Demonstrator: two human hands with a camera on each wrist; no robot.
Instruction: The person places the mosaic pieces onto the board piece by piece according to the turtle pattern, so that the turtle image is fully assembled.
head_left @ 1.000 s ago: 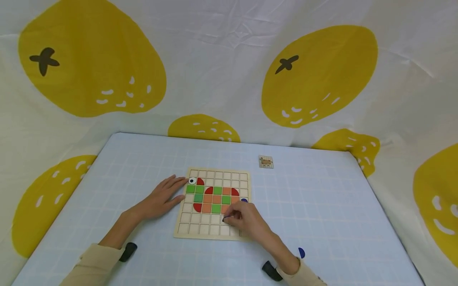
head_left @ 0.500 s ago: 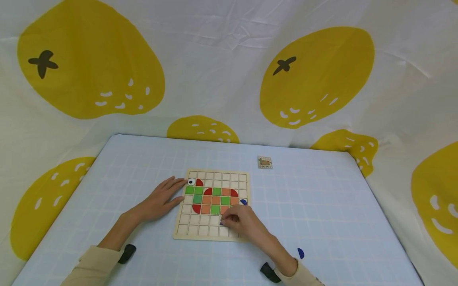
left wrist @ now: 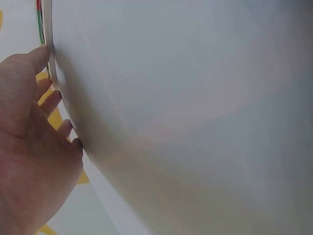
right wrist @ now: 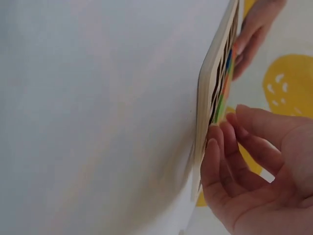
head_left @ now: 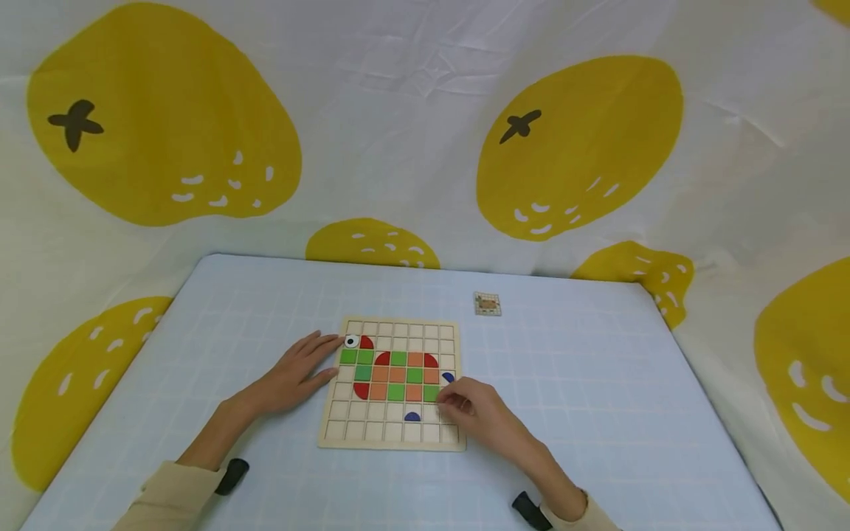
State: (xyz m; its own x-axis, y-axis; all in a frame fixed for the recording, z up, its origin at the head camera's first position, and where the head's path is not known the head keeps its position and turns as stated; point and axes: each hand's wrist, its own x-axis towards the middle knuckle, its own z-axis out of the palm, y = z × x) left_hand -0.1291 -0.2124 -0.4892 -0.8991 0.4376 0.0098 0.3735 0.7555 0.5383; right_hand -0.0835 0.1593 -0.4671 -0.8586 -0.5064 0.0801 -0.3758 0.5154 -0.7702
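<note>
A wooden grid board (head_left: pixel 335 430) lies on the table with red, green and orange tiles and a white eye tile (head_left: pixel 351 341) set in it. A blue half-round tile (head_left: pixel 412 417) sits in a lower cell. Another blue tile (head_left: pixel 448 377) lies at the right side. My left hand (head_left: pixel 292 377) rests its straight fingers and thumb along the board's left edge. Over the board's right side, near a green tile (head_left: pixel 431 393), is my right hand (head_left: pixel 479 409). In the right wrist view its fingers (right wrist: pixel 237 159) are loosely bent, thumb apart, with nothing visible between them.
A small picture card (head_left: pixel 488 304) lies behind the board to the right. The pale blue table (head_left: pixel 598 369) meets a white cloth (head_left: pixel 425 147) printed with yellow fruit at the back and sides.
My right hand has let go of the blue half-round tile, which now lies in a lower cell, and has moved right. The left hand keeps its place at the board's edge.
</note>
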